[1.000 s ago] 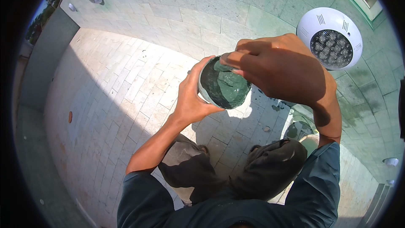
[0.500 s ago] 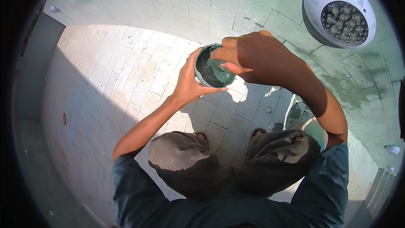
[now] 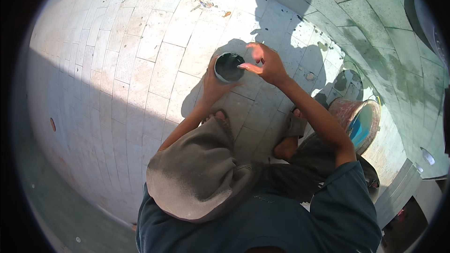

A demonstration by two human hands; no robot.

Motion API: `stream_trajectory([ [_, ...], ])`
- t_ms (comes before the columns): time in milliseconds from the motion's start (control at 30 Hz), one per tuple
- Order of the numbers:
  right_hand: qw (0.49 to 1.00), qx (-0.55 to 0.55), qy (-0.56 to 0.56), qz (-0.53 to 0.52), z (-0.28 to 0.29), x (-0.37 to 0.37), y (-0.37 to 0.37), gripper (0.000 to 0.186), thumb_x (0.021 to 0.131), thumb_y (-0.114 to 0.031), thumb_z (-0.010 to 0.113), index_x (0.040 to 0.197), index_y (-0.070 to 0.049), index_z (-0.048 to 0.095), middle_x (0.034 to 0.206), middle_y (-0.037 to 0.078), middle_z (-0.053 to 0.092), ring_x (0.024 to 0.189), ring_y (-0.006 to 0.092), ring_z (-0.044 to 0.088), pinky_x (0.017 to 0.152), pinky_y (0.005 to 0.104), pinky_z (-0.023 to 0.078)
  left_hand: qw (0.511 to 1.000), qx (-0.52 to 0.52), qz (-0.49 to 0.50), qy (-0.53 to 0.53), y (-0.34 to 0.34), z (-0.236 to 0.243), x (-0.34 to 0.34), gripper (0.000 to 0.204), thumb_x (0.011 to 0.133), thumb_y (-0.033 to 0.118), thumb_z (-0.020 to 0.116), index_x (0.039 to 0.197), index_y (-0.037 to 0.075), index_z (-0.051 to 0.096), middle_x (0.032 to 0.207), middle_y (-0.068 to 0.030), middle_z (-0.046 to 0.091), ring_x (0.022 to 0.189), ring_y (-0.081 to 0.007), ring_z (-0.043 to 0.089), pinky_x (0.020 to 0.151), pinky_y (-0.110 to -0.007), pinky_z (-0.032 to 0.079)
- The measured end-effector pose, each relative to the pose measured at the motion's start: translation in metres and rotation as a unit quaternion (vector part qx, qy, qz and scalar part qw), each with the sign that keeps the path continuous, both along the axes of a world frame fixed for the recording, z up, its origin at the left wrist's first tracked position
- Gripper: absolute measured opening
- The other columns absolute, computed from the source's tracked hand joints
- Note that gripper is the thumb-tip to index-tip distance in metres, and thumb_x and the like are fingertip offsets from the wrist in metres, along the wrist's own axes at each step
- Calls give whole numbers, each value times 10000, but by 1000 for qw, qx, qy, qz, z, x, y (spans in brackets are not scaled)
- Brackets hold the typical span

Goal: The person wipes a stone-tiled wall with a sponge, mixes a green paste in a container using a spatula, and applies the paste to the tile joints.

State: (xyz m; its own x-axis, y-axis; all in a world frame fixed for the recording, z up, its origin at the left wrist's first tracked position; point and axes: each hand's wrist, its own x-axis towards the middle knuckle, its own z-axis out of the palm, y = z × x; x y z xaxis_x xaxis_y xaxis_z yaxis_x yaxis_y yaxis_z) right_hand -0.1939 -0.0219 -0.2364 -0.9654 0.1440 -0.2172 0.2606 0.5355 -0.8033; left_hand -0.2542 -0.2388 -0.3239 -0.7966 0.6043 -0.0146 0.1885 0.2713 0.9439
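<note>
A round cup (image 3: 219,76) with a pale outside and dark green paste coating its inside is in my left hand (image 3: 213,89), whose fingers wrap around it from the left and near side. My right hand (image 3: 269,65) is just right of the cup's rim, thumb and fingers curved apart with nothing visible between them. The thumb tip comes close to the rim; I cannot tell if it touches. Some fingers of the right hand are hidden behind the others. Both hands are over the pale tiled floor (image 3: 154,42), in front of my feet.
At my right stands a stained bucket (image 3: 340,111) with something blue inside. A green tiled wall (image 3: 370,23) rises on the right, with a large round lamp (image 3: 425,26) at the edge and a small white lamp (image 3: 427,156). Debris (image 3: 204,4) dots the far floor.
My right hand has come out of the cup, its fingers now parted. The view has tilted down, I crouch lower, and more of the bucket shows. My left hand still holds the cup.
</note>
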Motion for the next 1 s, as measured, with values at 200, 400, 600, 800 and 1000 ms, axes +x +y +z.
stream_trajectory([
  [200,989,82,59,109,-72,30,-9,1083,669,-440,883,1528,-94,322,1513,125,426,1407,272,395,1098,450,330,976,-59,-166,132,-28,-17,-43,1045,603,198,929,1473,80,360,1519,-108,437,1459,-357,320,1214,-560,194],
  [400,981,49,84,169,-80,-17,-20,1066,634,-337,906,1513,-133,340,1526,86,440,1453,248,359,1118,450,292,966,-70,-225,107,-29,-7,-63,920,676,158,863,1467,55,404,1485,-106,492,1401,-326,427,1209,-528,240],
  [600,981,-34,96,164,-93,-12,-21,985,627,-249,915,1466,-137,412,1478,72,499,1366,226,471,1105,433,303,971,-37,-221,79,-28,-9,-60,860,713,131,831,1455,32,407,1455,-125,522,1303,-333,533,1202,-501,280],
  [800,981,-52,120,146,-94,-8,-24,946,637,-250,907,1448,-129,435,1444,69,530,1281,233,544,1097,437,323,970,-39,-226,82,-31,-12,-60,867,726,148,833,1463,33,390,1458,-121,517,1280,-331,553,1192,-495,313],
  [1000,981,-10,96,167,-87,-13,-20,976,646,-287,902,1469,-123,403,1438,80,531,1280,246,542,1113,448,323,960,-64,-250,111,-25,-9,-61,986,691,236,874,1491,35,335,1517,-107,444,1324,-308,512,1217,-495,255],
])
